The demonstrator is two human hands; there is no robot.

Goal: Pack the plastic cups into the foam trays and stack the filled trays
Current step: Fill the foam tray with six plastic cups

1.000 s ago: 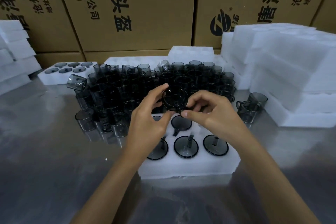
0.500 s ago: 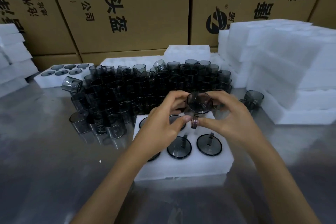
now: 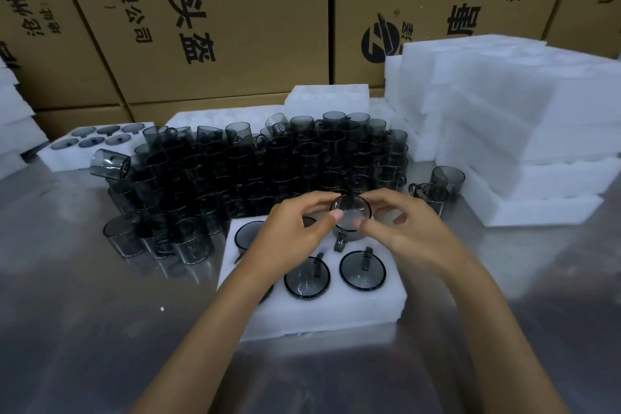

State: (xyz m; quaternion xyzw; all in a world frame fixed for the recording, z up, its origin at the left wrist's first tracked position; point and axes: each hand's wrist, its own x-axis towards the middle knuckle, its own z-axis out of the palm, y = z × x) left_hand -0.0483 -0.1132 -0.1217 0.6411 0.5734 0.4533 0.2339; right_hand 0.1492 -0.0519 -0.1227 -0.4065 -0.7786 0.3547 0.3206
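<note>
Cartons [image 3: 201,20] wall off the back of your table [image 3: 84,312]; white foam stacks [image 3: 524,131] flank a dense crowd of dark cups [image 3: 255,165]. Your foam tray [image 3: 336,312] shows three seated cups, others hidden under your left hand [image 3: 292,239]. It and your right hand [image 3: 406,232] pinch one cup [image 3: 351,217] over the tray's far right pocket

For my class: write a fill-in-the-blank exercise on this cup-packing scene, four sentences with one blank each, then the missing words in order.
1. The cup over the near foam tray is held by ____ hands.
2. The left hand and right hand hold it with its handle pointing ____ the person.
3. The loose cups are tinted ____.
4. The boxes behind the table are made of ____.

Missing words: both; toward; grey; cardboard
</note>
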